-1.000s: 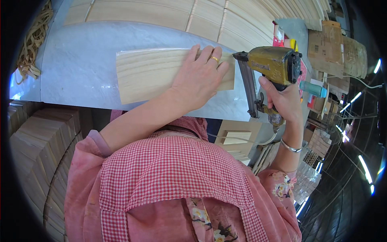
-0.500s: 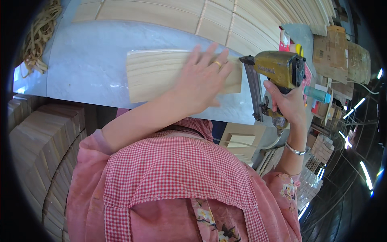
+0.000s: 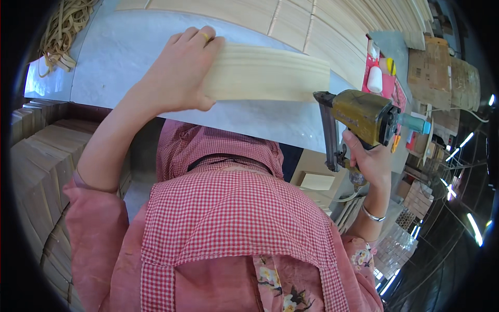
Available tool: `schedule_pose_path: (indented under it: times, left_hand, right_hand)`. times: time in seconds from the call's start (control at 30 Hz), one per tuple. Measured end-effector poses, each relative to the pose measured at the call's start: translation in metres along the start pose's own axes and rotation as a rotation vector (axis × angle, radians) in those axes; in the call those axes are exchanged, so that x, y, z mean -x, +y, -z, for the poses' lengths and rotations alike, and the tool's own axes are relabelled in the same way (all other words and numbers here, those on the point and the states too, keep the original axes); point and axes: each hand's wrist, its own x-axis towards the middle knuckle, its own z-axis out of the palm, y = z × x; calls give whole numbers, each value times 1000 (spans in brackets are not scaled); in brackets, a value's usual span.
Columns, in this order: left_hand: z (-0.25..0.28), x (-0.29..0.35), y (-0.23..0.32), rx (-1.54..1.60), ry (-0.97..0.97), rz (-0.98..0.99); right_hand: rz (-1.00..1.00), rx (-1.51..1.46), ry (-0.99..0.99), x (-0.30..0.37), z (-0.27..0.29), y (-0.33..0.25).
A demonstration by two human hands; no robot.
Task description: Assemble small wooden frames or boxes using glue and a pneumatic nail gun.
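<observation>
Pink sleeves pushed up, a red-and-white checked apron over a floral top — ring on one finger, silver bangle.

Your landmark is the worktable [image 3: 130,57]. On it lies the bundle of wooden slats [image 3: 270,73], with your left hand [image 3: 176,73] on the bundle's left end. Off the bundle's right end, at the table's near edge, your right hand [image 3: 366,158] holds the nail gun [image 3: 358,117]. Behind the bundle, slat stacks [image 3: 312,23] line the table's far side. A coil of bands [image 3: 65,26] lies at its far left corner.
</observation>
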Motion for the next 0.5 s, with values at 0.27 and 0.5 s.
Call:
schedule_pose_path:
  times: [0.27,0.5]
  left_hand:
    - [-25,-28,13,-28,61,-57]
    - [-30,-27,14,-17,124,-70]
  right_hand:
    - [81,-11,-47,14,-18,1]
    - [-60,-29,-89,12,-21,-12]
